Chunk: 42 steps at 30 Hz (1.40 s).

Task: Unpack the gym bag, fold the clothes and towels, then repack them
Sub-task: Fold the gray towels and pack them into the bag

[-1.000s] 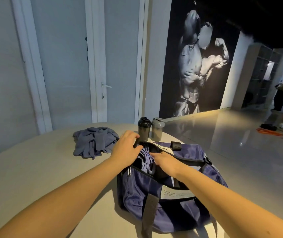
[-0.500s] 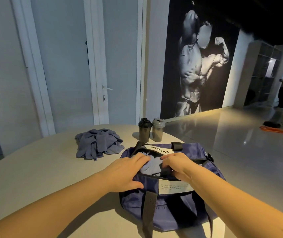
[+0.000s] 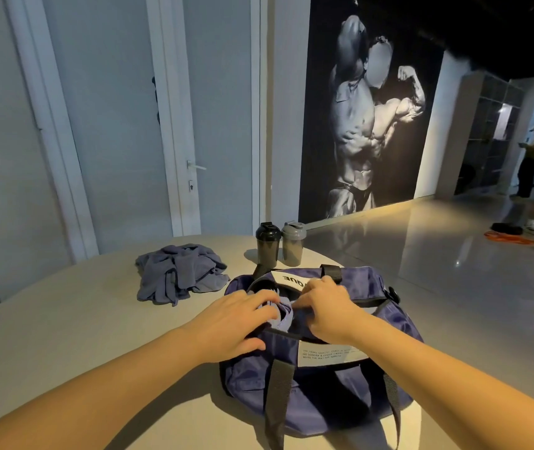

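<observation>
— What's already out?

— A crumpled grey-blue clothes pile [image 3: 178,274] on the table [image 3: 64,336], at ten o'clock from the gym bag [image 3: 324,378].

— What comes next?

— A lilac garment [image 3: 283,315] bunched in the bag's open mouth, toward its eleven o'clock end. I judge it soft, light and limp. It will sag and may catch on the zip edge, so a gathered fold near its middle is the place to take it.

— Your fingers?

— On my left hand [image 3: 236,323] they lie bent over the garment, touching it; whether they've closed round it I cannot tell. On my right hand [image 3: 327,310] they're curled narrow, pinching a fold.
</observation>
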Each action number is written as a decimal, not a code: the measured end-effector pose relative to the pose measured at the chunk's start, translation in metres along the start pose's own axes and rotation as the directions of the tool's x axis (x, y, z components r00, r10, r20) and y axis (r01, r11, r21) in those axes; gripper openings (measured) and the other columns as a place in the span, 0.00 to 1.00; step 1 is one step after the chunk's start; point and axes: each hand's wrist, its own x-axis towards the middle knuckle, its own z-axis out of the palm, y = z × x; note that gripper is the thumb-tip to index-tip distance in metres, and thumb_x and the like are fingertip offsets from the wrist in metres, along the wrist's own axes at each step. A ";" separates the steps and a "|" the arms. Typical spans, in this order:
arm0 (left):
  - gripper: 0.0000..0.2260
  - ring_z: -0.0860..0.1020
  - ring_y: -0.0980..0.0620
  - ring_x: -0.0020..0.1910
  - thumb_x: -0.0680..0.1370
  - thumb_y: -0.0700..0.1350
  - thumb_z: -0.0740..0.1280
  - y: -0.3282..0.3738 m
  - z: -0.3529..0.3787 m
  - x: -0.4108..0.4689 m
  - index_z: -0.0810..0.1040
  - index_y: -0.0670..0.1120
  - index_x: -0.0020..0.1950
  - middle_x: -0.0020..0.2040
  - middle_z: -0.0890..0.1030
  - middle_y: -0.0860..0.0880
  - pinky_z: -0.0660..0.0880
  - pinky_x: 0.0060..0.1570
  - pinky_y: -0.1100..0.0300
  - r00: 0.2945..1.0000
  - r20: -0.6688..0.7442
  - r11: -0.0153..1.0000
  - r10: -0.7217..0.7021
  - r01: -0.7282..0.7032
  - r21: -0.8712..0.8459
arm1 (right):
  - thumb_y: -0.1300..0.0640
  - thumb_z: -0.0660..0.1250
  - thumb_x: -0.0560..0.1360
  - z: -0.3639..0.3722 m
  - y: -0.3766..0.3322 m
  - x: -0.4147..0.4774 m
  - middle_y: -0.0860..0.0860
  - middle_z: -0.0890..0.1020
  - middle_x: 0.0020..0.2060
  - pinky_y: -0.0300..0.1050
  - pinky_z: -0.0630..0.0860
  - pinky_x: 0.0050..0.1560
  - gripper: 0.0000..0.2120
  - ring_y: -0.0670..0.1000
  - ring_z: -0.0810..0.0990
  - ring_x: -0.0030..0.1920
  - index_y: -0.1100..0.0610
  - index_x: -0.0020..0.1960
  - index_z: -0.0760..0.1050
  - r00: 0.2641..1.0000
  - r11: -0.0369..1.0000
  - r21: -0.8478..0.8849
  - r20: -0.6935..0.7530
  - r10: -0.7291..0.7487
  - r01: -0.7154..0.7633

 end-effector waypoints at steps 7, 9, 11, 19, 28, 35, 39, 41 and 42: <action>0.10 0.68 0.56 0.63 0.80 0.60 0.65 -0.015 0.016 -0.008 0.79 0.55 0.50 0.66 0.72 0.59 0.61 0.65 0.56 0.990 -0.132 0.995 0.047 -0.058 -0.081 | 0.70 0.57 0.75 0.004 -0.020 0.014 0.48 0.85 0.57 0.44 0.75 0.65 0.26 0.47 0.81 0.58 0.49 0.59 0.85 0.969 0.777 0.623 0.234 -0.081 -0.086; 0.09 0.65 0.56 0.67 0.79 0.59 0.66 -0.015 0.016 -0.009 0.79 0.55 0.50 0.70 0.70 0.59 0.60 0.65 0.57 0.990 -0.136 0.986 0.025 -0.047 -0.161 | 0.68 0.58 0.76 0.007 -0.021 0.023 0.47 0.86 0.55 0.52 0.73 0.69 0.23 0.52 0.80 0.60 0.47 0.54 0.86 0.946 0.767 0.628 0.310 -0.091 -0.132; 0.09 0.64 0.56 0.70 0.79 0.59 0.67 -0.016 0.017 -0.010 0.79 0.55 0.50 0.72 0.69 0.59 0.60 0.68 0.56 0.993 -0.114 0.979 -0.014 -0.010 -0.205 | 0.69 0.57 0.75 0.007 -0.019 0.027 0.48 0.85 0.57 0.54 0.73 0.69 0.25 0.52 0.81 0.61 0.49 0.58 0.85 0.934 0.750 0.650 0.333 -0.133 -0.125; 0.22 0.50 0.54 0.80 0.78 0.71 0.60 -0.033 0.024 -0.003 0.84 0.56 0.51 0.78 0.64 0.58 0.52 0.77 0.43 0.991 -0.097 0.992 -0.097 0.089 -0.085 | 0.53 0.60 0.82 -0.003 0.003 0.035 0.44 0.67 0.77 0.59 0.56 0.78 0.21 0.49 0.59 0.78 0.45 0.73 0.72 0.949 0.956 0.084 0.127 -0.290 0.281; 0.07 0.59 0.54 0.77 0.80 0.56 0.69 -0.030 0.023 -0.008 0.84 0.56 0.45 0.74 0.68 0.62 0.60 0.73 0.47 0.983 -0.180 0.928 -0.043 -0.028 -0.372 | 0.38 0.50 0.82 0.014 -0.027 0.065 0.43 0.54 0.81 0.65 0.35 0.75 0.24 0.58 0.45 0.81 0.37 0.77 0.63 0.898 0.989 0.003 0.419 -0.136 0.149; 0.06 0.53 0.62 0.78 0.80 0.61 0.65 -0.036 0.040 -0.010 0.78 0.60 0.49 0.74 0.68 0.62 0.63 0.75 0.49 0.983 -0.051 0.900 -0.179 0.143 -0.411 | 0.46 0.56 0.84 0.001 -0.028 0.077 0.45 0.61 0.80 0.55 0.48 0.78 0.22 0.50 0.56 0.80 0.48 0.76 0.70 0.828 0.976 0.188 0.525 -0.195 0.110; 0.09 0.57 0.61 0.75 0.81 0.60 0.65 -0.036 0.045 -0.009 0.80 0.56 0.52 0.73 0.69 0.60 0.64 0.73 0.53 0.980 -0.089 0.904 -0.176 0.125 -0.408 | 0.37 0.63 0.76 -0.002 -0.018 0.077 0.49 0.77 0.69 0.54 0.64 0.75 0.27 0.51 0.74 0.69 0.50 0.69 0.77 0.861 0.886 0.457 0.479 -0.170 -0.080; 0.12 0.59 0.61 0.74 0.81 0.60 0.65 -0.035 0.047 -0.011 0.81 0.54 0.53 0.71 0.69 0.59 0.65 0.73 0.53 0.975 -0.100 0.906 -0.197 0.142 -0.399 | 0.40 0.63 0.78 0.002 -0.019 0.075 0.48 0.75 0.71 0.54 0.64 0.75 0.25 0.52 0.73 0.70 0.50 0.71 0.75 0.854 0.910 0.405 0.500 -0.144 -0.084; 0.13 0.59 0.61 0.73 0.81 0.61 0.64 -0.034 0.047 -0.012 0.81 0.53 0.54 0.71 0.70 0.59 0.65 0.73 0.54 0.974 -0.103 0.912 -0.202 0.149 -0.381 | 0.42 0.63 0.78 0.006 -0.020 0.075 0.46 0.73 0.73 0.54 0.61 0.76 0.24 0.50 0.70 0.72 0.50 0.71 0.76 0.849 0.931 0.360 0.507 -0.146 -0.055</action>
